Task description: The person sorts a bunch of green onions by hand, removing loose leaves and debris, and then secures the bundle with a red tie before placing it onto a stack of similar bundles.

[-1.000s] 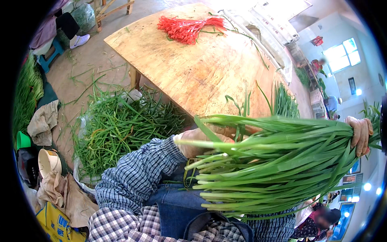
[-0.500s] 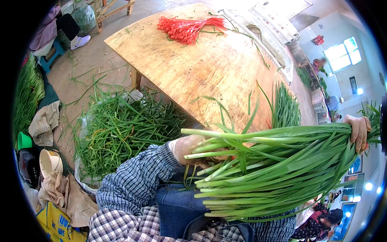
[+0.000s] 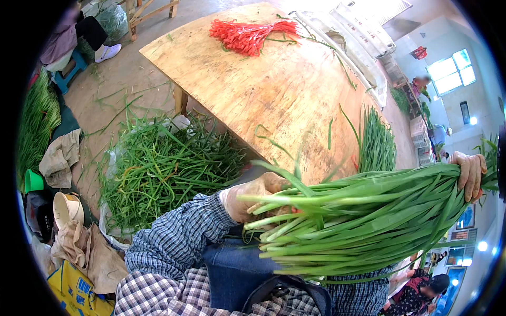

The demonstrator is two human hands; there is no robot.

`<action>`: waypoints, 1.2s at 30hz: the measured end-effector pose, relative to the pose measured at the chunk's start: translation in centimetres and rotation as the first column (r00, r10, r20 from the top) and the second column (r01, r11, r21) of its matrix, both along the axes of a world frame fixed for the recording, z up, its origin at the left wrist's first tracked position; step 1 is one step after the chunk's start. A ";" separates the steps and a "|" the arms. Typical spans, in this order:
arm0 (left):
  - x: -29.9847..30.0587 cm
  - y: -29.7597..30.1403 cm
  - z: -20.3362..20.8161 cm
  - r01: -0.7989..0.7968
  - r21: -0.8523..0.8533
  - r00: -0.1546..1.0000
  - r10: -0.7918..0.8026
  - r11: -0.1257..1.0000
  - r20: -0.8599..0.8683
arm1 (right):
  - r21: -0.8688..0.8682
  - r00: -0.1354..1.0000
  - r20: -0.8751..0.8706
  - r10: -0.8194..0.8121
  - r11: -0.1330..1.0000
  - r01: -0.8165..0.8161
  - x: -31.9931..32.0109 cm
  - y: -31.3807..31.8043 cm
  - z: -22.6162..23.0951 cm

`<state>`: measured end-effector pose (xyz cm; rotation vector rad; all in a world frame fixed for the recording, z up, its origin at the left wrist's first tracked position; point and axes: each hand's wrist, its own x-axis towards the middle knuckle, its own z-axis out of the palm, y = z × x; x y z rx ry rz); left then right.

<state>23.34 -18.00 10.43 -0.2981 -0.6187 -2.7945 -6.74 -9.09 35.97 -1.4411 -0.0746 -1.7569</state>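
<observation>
A big bunch of garlic chives (image 3: 363,221), with long flat green leaves and pale stalk ends to the left, lies across in front of me. My right hand (image 3: 469,175), gloved, is closed round its leafy end at the far right. At the stalk ends my left hand (image 3: 253,196), also gloved, has its fingers curled round the stalks, partly hidden behind them. A small bit of red shows among the stalks by its fingers. One loose leaf above the left hand is smeared by motion.
Red plastic ties (image 3: 253,36) lie on the wooden table (image 3: 253,89), with more chives (image 3: 377,142) at its right edge. Left of the table is a heap of loose leaves (image 3: 168,174). A cream bucket (image 3: 67,209) and yellow bag (image 3: 81,287) stand far left. Other people are farther off.
The stalk end of the bunch has dropped and turned slightly. My left hand has moved up a little and shows more plainly. The right hand keeps its grip.
</observation>
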 end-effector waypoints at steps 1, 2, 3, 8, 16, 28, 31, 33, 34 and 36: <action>0.5 0.0 0.6 -0.008 0.037 1.000 0.008 0.999 0.007 | -0.018 1.000 0.004 -0.002 1.000 0.002 -0.4 0.1 0.0; 1.0 0.2 1.5 -0.039 0.063 0.999 0.038 0.997 0.023 | -0.036 1.000 0.009 -0.003 0.999 0.004 -0.8 0.2 0.0; 1.4 0.1 2.2 -0.105 -0.005 0.990 0.105 0.994 0.095 | -0.053 1.000 0.014 -0.005 0.999 0.005 -1.2 0.4 -0.1; 5.6 -1.8 0.6 -0.156 -0.375 0.965 0.221 0.914 0.139 | -0.135 0.998 -0.009 0.057 0.989 -0.057 -3.3 1.3 0.6; 19.5 -4.1 -0.7 0.142 -0.632 0.309 0.572 0.762 0.760 | -0.181 0.996 0.051 0.066 0.982 -0.056 -2.5 1.1 0.4; 2.2 -2.8 5.8 -0.268 -0.415 0.900 0.379 0.870 0.213 | -0.112 0.999 0.028 -0.031 0.993 0.034 -0.1 0.7 0.6; 0.4 -2.8 6.0 -0.223 -0.216 0.963 0.249 0.951 0.101 | -0.049 0.999 -0.009 -0.034 0.998 0.034 0.0 0.8 0.4; 0.6 -2.9 6.5 -0.222 -0.299 0.956 0.267 0.928 0.120 | -0.055 1.000 -0.026 -0.003 0.998 0.001 -0.3 0.5 0.3; 1.0 -3.0 6.6 -0.247 -0.406 0.929 0.335 0.880 0.160 | -0.074 1.000 -0.026 0.008 0.997 -0.010 -0.4 0.5 0.3; 1.5 -2.7 6.6 -0.389 -0.555 0.776 0.587 0.735 0.233 | -0.119 1.000 -0.021 0.021 0.993 -0.023 -0.6 0.8 0.6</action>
